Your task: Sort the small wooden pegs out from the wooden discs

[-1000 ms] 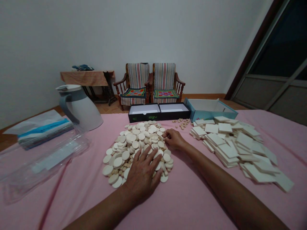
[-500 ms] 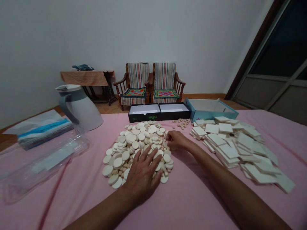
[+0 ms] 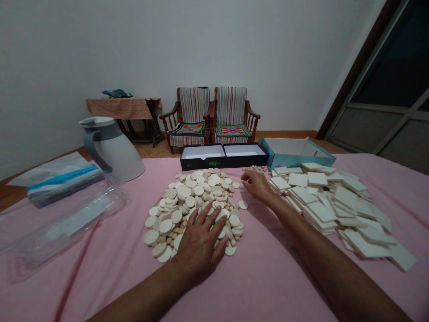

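Note:
A heap of round pale wooden discs (image 3: 184, 192) lies on the pink cloth, with small wooden pieces (image 3: 174, 231) mixed among them. My left hand (image 3: 201, 243) rests flat on the near side of the heap, fingers spread. Off the heap's right edge is my right hand (image 3: 256, 184), its fingers curled together; what they hold, if anything, is hidden. Just beyond it sits a small cluster of similar wooden pieces (image 3: 254, 168), partly covered by the hand. One loose disc (image 3: 243, 205) lies apart, right of the heap.
Square white tiles (image 3: 320, 210) are piled at the right. Behind stand a black two-part box (image 3: 221, 163) and a light blue box (image 3: 298, 156). A white and grey jug (image 3: 124, 156), a tissue pack (image 3: 63, 185) and a clear plastic tray (image 3: 110, 203) occupy the left.
My right hand has moved away from the heap, right and slightly farther back, toward the small cluster. A disc now lies loose on the cloth. My left hand has stayed in place.

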`<state>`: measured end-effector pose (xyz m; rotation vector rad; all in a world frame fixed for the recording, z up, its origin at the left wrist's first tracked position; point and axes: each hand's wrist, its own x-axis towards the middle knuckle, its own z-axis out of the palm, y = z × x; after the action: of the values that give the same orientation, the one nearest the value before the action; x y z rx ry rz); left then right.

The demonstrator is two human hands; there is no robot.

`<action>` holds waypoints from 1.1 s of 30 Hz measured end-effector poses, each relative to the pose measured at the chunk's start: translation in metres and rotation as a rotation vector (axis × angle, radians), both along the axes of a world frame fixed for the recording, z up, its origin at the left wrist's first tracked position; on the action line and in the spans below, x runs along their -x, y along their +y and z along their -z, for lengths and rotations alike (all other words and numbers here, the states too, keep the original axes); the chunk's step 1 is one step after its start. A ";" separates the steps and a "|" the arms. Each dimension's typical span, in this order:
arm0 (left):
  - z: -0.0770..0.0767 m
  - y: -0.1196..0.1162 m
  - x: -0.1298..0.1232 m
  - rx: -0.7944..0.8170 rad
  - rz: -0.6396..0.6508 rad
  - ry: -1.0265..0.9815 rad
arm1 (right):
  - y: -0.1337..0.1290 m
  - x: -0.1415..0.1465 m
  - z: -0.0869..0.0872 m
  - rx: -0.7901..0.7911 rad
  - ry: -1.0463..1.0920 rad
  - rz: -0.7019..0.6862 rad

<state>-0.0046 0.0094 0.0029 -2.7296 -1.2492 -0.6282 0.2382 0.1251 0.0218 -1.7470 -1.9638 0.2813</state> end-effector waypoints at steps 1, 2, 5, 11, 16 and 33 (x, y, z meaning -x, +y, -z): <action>0.000 0.000 0.000 0.001 0.000 0.002 | -0.002 0.000 -0.002 0.094 -0.003 -0.066; -0.001 0.000 0.000 0.003 -0.001 0.004 | -0.005 0.001 -0.005 0.180 -0.009 -0.134; -0.003 -0.001 -0.001 0.014 -0.005 0.008 | -0.018 0.003 -0.008 0.349 -0.056 -0.281; -0.006 -0.002 -0.001 0.016 -0.004 -0.002 | -0.047 0.000 -0.009 0.296 -0.232 -0.279; -0.006 -0.003 -0.001 0.026 -0.006 0.006 | -0.061 -0.020 -0.028 0.477 -0.262 -0.422; -0.004 -0.003 -0.002 -0.017 -0.001 -0.004 | -0.049 0.020 0.020 0.077 -0.005 -0.296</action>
<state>-0.0022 0.0069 0.0069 -2.7153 -1.2394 -0.6423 0.2179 0.0757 0.0022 -1.4980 -2.2418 0.4580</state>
